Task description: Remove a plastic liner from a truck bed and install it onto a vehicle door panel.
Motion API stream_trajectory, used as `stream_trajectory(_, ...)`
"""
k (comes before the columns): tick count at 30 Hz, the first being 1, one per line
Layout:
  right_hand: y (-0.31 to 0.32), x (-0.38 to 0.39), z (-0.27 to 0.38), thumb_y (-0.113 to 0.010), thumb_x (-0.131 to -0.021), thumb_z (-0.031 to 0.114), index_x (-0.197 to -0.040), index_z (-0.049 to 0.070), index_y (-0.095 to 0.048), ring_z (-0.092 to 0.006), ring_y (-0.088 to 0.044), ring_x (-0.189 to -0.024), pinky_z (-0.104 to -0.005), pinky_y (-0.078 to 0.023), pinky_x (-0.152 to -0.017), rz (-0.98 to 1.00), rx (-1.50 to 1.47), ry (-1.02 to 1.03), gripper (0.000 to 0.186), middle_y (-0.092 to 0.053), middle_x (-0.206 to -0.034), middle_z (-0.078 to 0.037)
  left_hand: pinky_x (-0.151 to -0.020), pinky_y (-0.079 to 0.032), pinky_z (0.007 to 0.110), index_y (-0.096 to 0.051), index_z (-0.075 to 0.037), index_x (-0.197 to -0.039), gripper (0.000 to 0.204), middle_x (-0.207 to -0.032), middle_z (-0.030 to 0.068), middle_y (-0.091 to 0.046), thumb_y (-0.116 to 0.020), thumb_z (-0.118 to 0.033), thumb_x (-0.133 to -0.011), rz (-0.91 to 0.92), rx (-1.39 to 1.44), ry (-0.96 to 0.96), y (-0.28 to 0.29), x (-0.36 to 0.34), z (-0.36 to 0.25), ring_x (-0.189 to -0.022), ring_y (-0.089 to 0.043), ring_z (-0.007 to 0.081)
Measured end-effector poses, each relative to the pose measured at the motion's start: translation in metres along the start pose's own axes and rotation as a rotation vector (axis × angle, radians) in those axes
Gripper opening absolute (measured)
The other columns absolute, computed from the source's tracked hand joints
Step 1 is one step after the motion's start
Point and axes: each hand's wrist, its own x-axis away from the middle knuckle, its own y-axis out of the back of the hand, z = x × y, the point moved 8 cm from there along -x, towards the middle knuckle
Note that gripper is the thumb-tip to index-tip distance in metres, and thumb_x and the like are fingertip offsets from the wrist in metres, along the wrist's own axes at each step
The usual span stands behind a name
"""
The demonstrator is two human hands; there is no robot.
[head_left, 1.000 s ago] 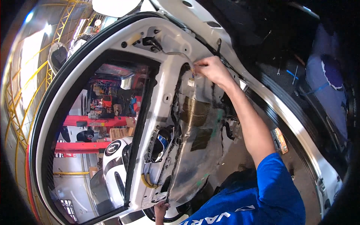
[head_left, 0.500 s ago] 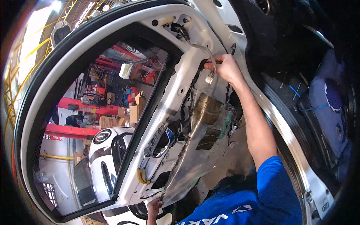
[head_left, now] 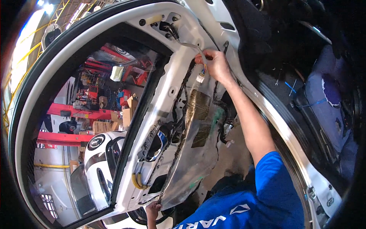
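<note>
Sheet shift: since half a second ago, the clear sheet (head_left: pixel 190 164) has swung closer to the white door panel (head_left: pixel 158 110), and more dark wiring (head_left: pixel 224 114) shows past its outer edge
Sheet place: hangs along the inner side of the opened door, two brown patches (head_left: pixel 198 107) on its upper half
Sheet handling: looks thin, light and floppy, probably slick on its face and easy to crease or tear; the black sealant (head_left: pixel 186 79) by its edge may be tacky
Sheet hold: best taken by the corners, in a broad flat pinch clear of the sealant
Left grip (head_left: pixel 153 209): fingers closed on the sheet's lower corner, wrist rising from the bottom of the view
Right grip (head_left: pixel 217 66): fingertips drawn together at the sheet's top end, the grey cable (head_left: pixel 187 44) crossing them; whether they pinch sheet, cable or both, I cannot tell
Right forearm (head_left: pixel 249 122): slants up and leftward from the blue sleeve (head_left: pixel 267 171)
White connector (head_left: pixel 200 78): dangles just below the fingertips
Car seat (head_left: pixel 314 82): grey-blue, well apart at the right
</note>
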Motion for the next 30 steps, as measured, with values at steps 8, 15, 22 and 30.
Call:
stream_trajectory(8,0.005,0.014,-0.013,-0.064,-0.085,0.003,-0.085,0.0,-0.071,-0.0099,-0.06,-0.067,-0.0257,-0.046,-0.054,-0.232,-0.065,0.03,0.008,-0.069,-0.08,-0.005,-0.063,-0.047,0.023,-0.066,0.006,-0.096,0.014,-0.075,0.0036,-0.065,-0.062,0.004,-0.083,-0.004,0.171,-0.058,0.006,0.013,-0.013,-0.066,-0.059,0.0102)
stream_trajectory(15,0.02,0.022,-0.002,-0.074,-0.081,0.015,-0.091,0.001,-0.066,-0.0099,-0.056,-0.065,-0.0274,-0.047,-0.058,-0.496,0.131,0.024,0.019,-0.068,-0.082,-0.005,-0.063,-0.048,0.023,-0.066,0.006,-0.094,0.013,-0.073,0.0045,-0.066,-0.064,0.003,-0.082,-0.043,0.289,0.007,0.0,0.017,-0.006,-0.065,-0.06,0.0108)
stream_trajectory(22,0.049,0.007,-0.056,-0.077,-0.08,0.024,-0.094,0.0,-0.062,-0.0146,-0.06,-0.064,-0.0285,-0.047,-0.052,-0.259,0.015,0.098,0.032,-0.063,-0.073,-0.006,-0.059,-0.046,0.023,-0.067,0.006,-0.09,0.016,-0.069,0.0039,-0.064,-0.065,-0.008,-0.083,-0.038,0.142,-0.124,0.005,-0.001,-0.022,-0.06,-0.056,0.0096)
stream_trajectory(30,0.027,0.075,-0.078,-0.077,-0.079,0.017,-0.092,-0.002,-0.068,-0.0122,-0.062,-0.068,-0.0263,-0.049,-0.064,-0.317,-0.05,-0.19,0.024,-0.069,-0.079,-0.006,-0.058,-0.047,0.022,-0.066,0.007,-0.097,0.019,-0.072,0.0055,-0.067,-0.067,-0.004,-0.082,-0.009,0.238,-0.047,0.002,0.009,-0.022,-0.062,-0.058,0.0083)
